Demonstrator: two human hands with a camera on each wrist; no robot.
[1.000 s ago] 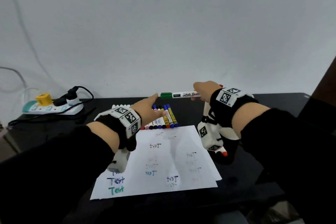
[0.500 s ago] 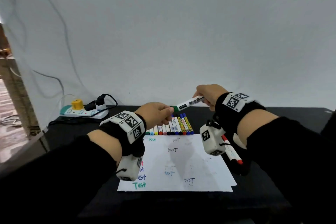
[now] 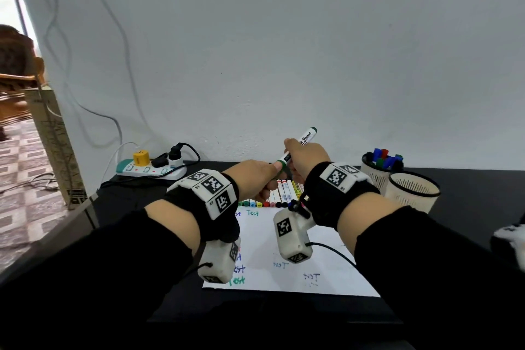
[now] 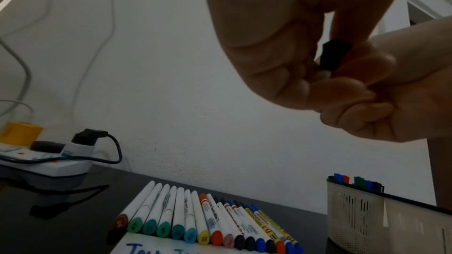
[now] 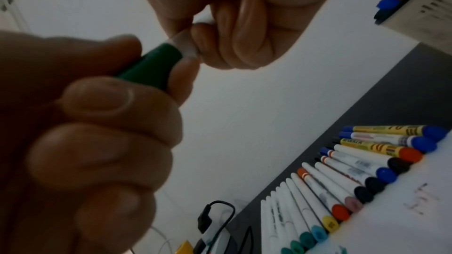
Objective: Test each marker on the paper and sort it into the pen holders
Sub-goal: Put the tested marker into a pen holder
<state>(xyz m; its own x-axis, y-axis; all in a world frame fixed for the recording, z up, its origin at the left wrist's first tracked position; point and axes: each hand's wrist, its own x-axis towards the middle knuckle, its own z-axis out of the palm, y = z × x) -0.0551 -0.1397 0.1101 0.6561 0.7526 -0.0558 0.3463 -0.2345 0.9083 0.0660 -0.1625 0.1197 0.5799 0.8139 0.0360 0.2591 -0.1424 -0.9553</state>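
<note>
Right hand (image 3: 305, 158): my fingers grip the green whiteboard marker's (image 3: 304, 138) barrel.
Left hand (image 3: 255, 176): my fingers pinch its green cap (image 5: 151, 67).

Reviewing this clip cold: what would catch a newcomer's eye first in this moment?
Both hands meet in mid-air above the table: the right hand holds a green whiteboard marker by its barrel while the left hand grips its green cap. Below them a row of markers lies along the paper's far edge. To the right stand two pen holders, the farther one holding markers.
</note>
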